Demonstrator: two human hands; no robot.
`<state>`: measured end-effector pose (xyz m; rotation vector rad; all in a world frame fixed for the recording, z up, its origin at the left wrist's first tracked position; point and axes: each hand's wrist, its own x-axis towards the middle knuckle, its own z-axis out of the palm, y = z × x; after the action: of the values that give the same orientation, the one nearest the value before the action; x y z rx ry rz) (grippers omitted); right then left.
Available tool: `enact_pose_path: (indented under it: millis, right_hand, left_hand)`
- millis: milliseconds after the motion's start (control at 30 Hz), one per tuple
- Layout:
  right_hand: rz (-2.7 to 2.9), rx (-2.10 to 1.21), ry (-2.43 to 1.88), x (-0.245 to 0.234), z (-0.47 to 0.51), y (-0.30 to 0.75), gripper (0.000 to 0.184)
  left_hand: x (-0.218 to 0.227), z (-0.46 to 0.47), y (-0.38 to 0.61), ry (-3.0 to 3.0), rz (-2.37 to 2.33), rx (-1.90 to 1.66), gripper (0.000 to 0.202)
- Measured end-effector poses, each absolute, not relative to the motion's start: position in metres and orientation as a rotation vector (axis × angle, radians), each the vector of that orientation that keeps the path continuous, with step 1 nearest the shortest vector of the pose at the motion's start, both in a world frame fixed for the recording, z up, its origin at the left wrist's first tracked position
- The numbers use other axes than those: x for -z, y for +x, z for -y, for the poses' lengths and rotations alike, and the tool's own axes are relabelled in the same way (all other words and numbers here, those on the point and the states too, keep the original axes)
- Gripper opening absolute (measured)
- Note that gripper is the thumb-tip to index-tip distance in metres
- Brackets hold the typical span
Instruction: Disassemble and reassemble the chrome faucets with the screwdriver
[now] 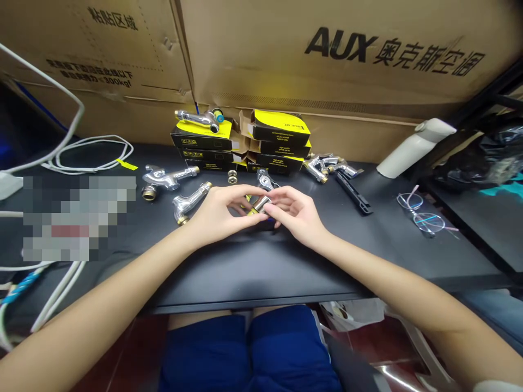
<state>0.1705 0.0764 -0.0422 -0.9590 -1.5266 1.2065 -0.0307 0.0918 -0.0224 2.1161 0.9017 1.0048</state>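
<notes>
"While you have it in front of you, tell me where that piece is."

"Nearest me are my blue shorts [249, 348], under the edge of the worktop [253, 267]. Just past that edge my left hand [218, 215] and right hand [296, 212] meet. The chrome fitting [261, 205] sits between them, pinched by the fingertips of both. A glint of yellow brass shows beside it. Whether it touches the worktop, I cannot tell."

"What step would you call that?"

"By the look of it, I am working a small part on the fitting, twisting or seating it. The joint itself is hidden under my fingers."

"And what does the next move ask?"

"A firm pinch on one side and a square turn on the other, I judge, because the thing is short and slick."

"What lies beyond?"

"Two loose tap bodies [190, 200] lie just past my left hand, and brass rings [232, 175] lie behind my fingertips. More taps [327, 166] and a black bar [353, 193] are off to the right, with spectacles [420, 215] well apart from them. Behind those stands a stack of yellow-and-black boxes [241, 144] with one tap [198, 118] on top. Cardboard cartons [327, 54] stand at the very back."
</notes>
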Motion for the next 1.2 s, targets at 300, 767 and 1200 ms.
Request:
enact_pose_path:
  millis: [300,767,1200]
  right_hand:
    - [1.515,-1.223,-0.932,0.039,-0.072,0.168,0.028]
    - [1.474,-1.199,-0.953,0.039,-0.071,0.168,0.029]
    - [1.485,-1.210,-0.966,0.038,-0.071,0.167,0.028]
  left_hand:
    - [0.018,-0.090,-0.031,2.183,-0.875,-1.032,0.031]
    - [0.019,-0.106,-0.051,2.688,-1.905,-0.738,0.032]
    - [0.017,-0.112,-0.061,2.646,-2.045,-0.272,0.041]
